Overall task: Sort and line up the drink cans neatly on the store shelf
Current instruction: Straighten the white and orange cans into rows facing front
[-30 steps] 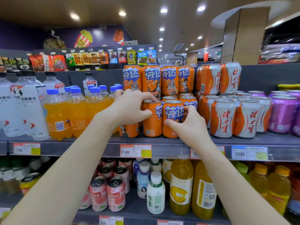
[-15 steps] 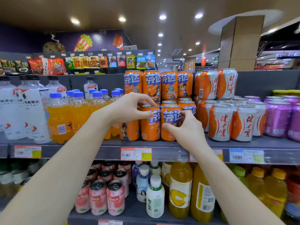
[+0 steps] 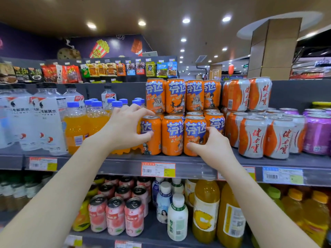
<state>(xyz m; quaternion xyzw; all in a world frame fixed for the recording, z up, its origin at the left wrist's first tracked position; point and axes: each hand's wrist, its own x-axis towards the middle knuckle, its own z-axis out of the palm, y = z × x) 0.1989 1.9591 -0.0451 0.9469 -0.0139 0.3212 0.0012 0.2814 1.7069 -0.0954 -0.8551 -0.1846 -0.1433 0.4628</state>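
Front row of three upright cans at the front edge of the shelf (image 3: 125,166), close side by side: left orange can (image 3: 152,140), middle orange can (image 3: 172,135), right orange can (image 3: 194,133). Left hand (image 3: 125,129) grips the left orange can, fingers curled over its top rim, thumb pressed on its side lower down. Right hand (image 3: 213,145) grips the right orange can, thumb on the front low down, fingers wrapped round its right side. Middle orange can untouched. More rows behind, with stacked orange cans (image 3: 175,95) on top of them. White-and-orange cans (image 3: 252,136) just right of the row, purple cans (image 3: 317,133) toward the shelf's right end. Orange soda bottles (image 3: 75,129) left of the row. Price tag (image 3: 158,169) on the shelf's front edge below the cans.
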